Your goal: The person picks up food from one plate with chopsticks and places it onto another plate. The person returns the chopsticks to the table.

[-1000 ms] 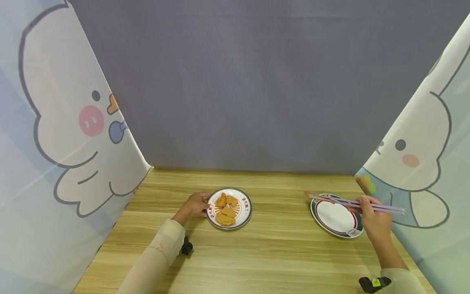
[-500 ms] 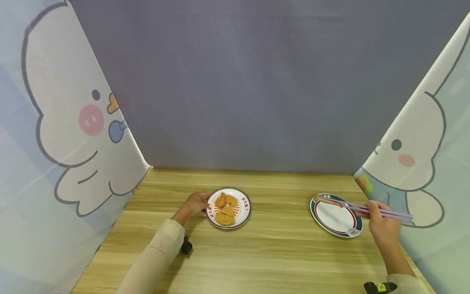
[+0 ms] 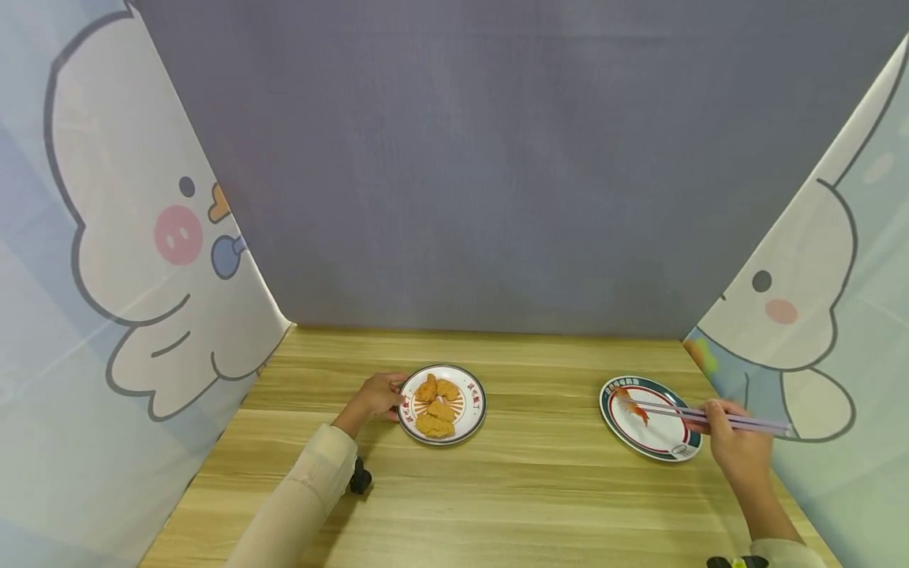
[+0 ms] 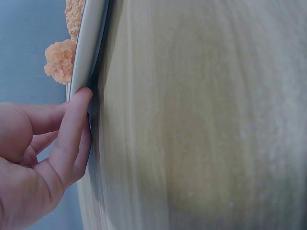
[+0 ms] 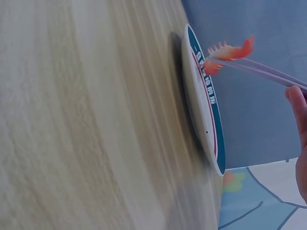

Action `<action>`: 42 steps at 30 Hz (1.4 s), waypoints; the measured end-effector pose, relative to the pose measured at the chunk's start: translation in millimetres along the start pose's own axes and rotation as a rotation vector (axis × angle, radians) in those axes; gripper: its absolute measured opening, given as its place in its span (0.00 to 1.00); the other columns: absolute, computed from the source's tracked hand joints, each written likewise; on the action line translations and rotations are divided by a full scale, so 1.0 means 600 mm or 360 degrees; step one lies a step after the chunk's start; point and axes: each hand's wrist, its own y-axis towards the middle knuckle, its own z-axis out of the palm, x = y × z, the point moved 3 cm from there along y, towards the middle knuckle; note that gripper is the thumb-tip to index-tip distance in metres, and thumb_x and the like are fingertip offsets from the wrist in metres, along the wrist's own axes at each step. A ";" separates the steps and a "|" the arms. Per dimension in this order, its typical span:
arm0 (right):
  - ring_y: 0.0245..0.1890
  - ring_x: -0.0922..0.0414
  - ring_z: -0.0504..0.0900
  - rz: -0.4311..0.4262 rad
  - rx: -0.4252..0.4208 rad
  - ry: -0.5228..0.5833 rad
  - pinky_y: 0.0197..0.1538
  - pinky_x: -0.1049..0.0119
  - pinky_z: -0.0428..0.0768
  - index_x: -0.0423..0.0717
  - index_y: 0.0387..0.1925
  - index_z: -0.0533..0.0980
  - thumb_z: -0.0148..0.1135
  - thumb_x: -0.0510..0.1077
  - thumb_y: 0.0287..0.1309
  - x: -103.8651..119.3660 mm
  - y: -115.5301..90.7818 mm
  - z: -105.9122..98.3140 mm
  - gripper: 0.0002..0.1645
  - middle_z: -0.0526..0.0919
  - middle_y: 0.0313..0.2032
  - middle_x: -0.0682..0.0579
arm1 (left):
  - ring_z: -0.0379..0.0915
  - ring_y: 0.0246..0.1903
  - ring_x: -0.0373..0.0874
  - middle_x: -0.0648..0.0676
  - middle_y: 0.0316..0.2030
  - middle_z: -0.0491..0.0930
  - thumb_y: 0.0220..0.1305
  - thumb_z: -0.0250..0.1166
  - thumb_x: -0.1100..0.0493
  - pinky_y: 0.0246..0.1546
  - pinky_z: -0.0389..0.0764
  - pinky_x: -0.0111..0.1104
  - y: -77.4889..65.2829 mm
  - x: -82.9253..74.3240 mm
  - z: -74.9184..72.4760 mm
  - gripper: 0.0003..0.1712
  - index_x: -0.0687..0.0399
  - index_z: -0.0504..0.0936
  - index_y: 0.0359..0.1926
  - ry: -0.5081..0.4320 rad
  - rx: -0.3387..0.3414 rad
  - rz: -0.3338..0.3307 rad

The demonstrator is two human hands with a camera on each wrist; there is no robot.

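At the table's left-centre, my left hand (image 3: 376,394) pinches the rim of a small white plate (image 3: 472,394) with red lettering. Several pieces of fried chicken (image 3: 435,426) lie on it. In the left wrist view, thumb and fingers meet at the plate's edge. My right hand (image 3: 738,450) grips a pair of pale purple chopsticks (image 3: 756,424) at the right. An orange-red shrimp (image 5: 228,53) is at the chopstick tips, over the far left part of a white plate (image 3: 663,434) with a green and red border. I cannot tell whether the shrimp touches that plate.
The wooden table (image 3: 525,497) lies under both plates. A grey cloth wall (image 3: 483,173) stands at the back. Cartoon-printed cloth (image 3: 795,315) closes in the right side, near my right hand, and similar cloth (image 3: 142,284) the left.
My right hand has moved to the right with the chopsticks. The shrimp has come from the plate's left edge to over the plate, lower and turned. My left hand and its plate stay put.
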 end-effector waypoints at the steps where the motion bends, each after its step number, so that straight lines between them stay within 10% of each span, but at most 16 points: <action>1: 0.17 0.69 0.85 -0.0020 0.0006 -0.0044 0.23 0.78 0.86 0.60 0.28 0.82 0.52 0.31 0.71 0.003 -0.002 0.001 0.23 0.86 0.22 0.70 | 0.84 0.34 0.50 0.67 0.52 0.75 0.65 0.64 0.74 0.28 0.93 0.35 0.000 0.000 0.000 0.34 0.59 0.72 0.71 -0.0004 0.0000 -0.0002; 31: 0.18 0.71 0.83 0.0075 0.0031 -0.0017 0.21 0.75 0.86 0.56 0.30 0.81 0.54 0.35 0.72 0.002 0.006 -0.004 0.17 0.85 0.26 0.71 | 0.83 0.31 0.49 0.67 0.51 0.76 0.65 0.64 0.73 0.29 0.93 0.35 0.000 0.001 0.004 0.34 0.59 0.71 0.72 -0.0022 0.0022 0.0007; 42: 0.15 0.65 0.83 0.0225 -0.0063 0.0255 0.19 0.75 0.85 0.46 0.30 0.82 0.57 0.36 0.71 0.012 0.016 0.012 0.13 0.87 0.24 0.63 | 0.83 0.31 0.49 0.68 0.53 0.75 0.65 0.64 0.73 0.29 0.93 0.35 0.000 0.004 0.001 0.34 0.60 0.71 0.72 -0.0055 0.0014 0.0014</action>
